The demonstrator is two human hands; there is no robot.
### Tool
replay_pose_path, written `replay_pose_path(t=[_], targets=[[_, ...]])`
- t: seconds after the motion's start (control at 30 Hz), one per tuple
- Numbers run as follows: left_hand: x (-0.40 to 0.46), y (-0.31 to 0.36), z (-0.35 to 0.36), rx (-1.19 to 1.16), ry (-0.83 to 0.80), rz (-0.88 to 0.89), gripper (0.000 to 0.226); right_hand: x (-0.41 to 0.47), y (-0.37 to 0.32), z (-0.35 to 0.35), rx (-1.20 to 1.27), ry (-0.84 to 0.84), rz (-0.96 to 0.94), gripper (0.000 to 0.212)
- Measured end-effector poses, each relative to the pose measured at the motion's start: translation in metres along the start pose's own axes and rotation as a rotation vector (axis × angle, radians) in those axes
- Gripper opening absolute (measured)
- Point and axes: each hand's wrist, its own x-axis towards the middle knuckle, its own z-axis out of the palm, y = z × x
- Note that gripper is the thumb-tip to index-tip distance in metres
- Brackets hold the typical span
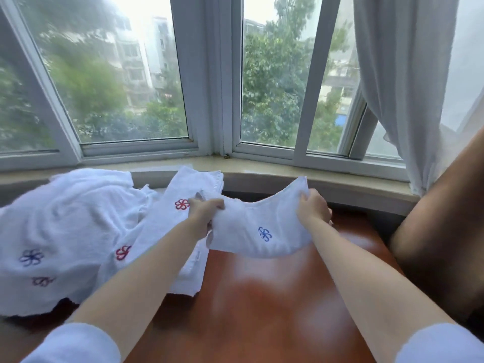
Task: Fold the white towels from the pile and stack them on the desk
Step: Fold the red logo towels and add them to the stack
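With the unfolded pile [65,231] crowding the counter [262,297] just left, the blue-flowered white towel [262,231] sagging above it, pinched by left hand [203,213] and right hand [313,209], may fold crooked if either grip slips.
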Motion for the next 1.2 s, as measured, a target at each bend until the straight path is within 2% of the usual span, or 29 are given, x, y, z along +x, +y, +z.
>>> replay_pose_path(t=[0.1, 0.2, 0.23, 0.33, 0.47, 0.67, 0.73, 0.83, 0.93, 1.03, 1.13, 1.2], targets=[[0.001, 0.024, -0.031, -0.040, 0.014, 0.030, 0.040, 0.000, -0.052, 0.004, -0.022, 0.049, -0.109, 0.034], [0.006, 0.034, -0.069, -0.037, 0.043, 0.014, 0.008, -0.004, -0.096, 0.017, -0.056, 0.096, -0.249, 0.029], [0.007, 0.036, -0.081, -0.040, 0.040, -0.002, 0.004, -0.006, -0.110, 0.023, -0.055, 0.120, -0.287, 0.026], [0.011, 0.042, -0.115, 0.012, -0.025, -0.096, 0.012, -0.011, -0.150, 0.043, -0.049, 0.192, -0.374, 0.023], [0.017, 0.054, -0.157, 0.164, -0.184, -0.289, 0.011, -0.015, -0.198, 0.076, -0.082, 0.231, -0.494, 0.023], [0.043, 0.061, -0.201, 0.275, -0.601, -0.440, 0.034, -0.001, -0.244, 0.129, -0.095, 0.262, -0.606, 0.023], [0.058, 0.062, -0.211, 0.395, -0.676, -0.475, 0.038, 0.009, -0.259, 0.146, -0.101, 0.228, -0.636, 0.023], [0.086, 0.058, -0.223, 0.626, -0.760, -0.578, 0.033, 0.027, -0.275, 0.176, -0.092, 0.132, -0.680, 0.022], [0.122, 0.045, -0.232, 0.703, -0.654, -0.683, 0.049, 0.038, -0.274, 0.211, -0.146, 0.034, -0.672, 0.025], [0.157, 0.027, -0.233, 0.651, -0.523, -0.657, 0.062, 0.039, -0.250, 0.247, -0.252, -0.165, -0.529, 0.042], [0.182, 0.014, -0.223, 0.590, -0.385, -0.499, 0.044, 0.036, -0.219, 0.271, -0.384, -0.353, -0.334, 0.061], [0.194, 0.010, -0.215, 0.495, -0.327, -0.403, 0.033, 0.034, -0.203, 0.280, -0.374, -0.378, -0.207, 0.065]])
